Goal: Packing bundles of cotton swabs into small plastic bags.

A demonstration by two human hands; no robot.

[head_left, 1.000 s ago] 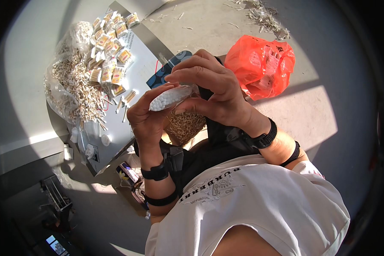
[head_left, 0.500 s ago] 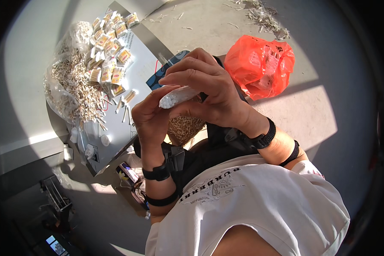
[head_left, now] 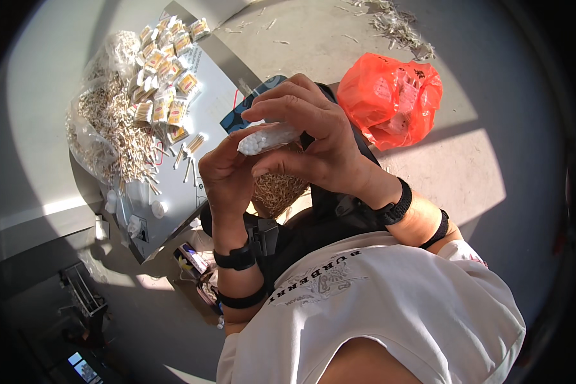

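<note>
A small clear packet of cotton swabs (head_left: 267,139) is held up in front of me, its white cotton tips facing left. My left hand (head_left: 227,166) grips the packet at its left end, the fingers partly hidden behind it. My right hand (head_left: 320,131) is curved around the other end, with thumb and fingers spread apart above and below the packet; I see no firm grip there. Below the hands, a container of loose swabs (head_left: 278,192) shows in part.
On the table (head_left: 217,83) at the left lie a heap of loose swabs (head_left: 125,128) in clear plastic and several filled packets (head_left: 166,70). A red plastic bag (head_left: 390,99) stands on the right. Scattered white pieces (head_left: 400,29) lie on the far floor.
The packet has shifted slightly upward and tilted less. My right thumb now stands farther from its lower edge, and the right hand has opened a little.
</note>
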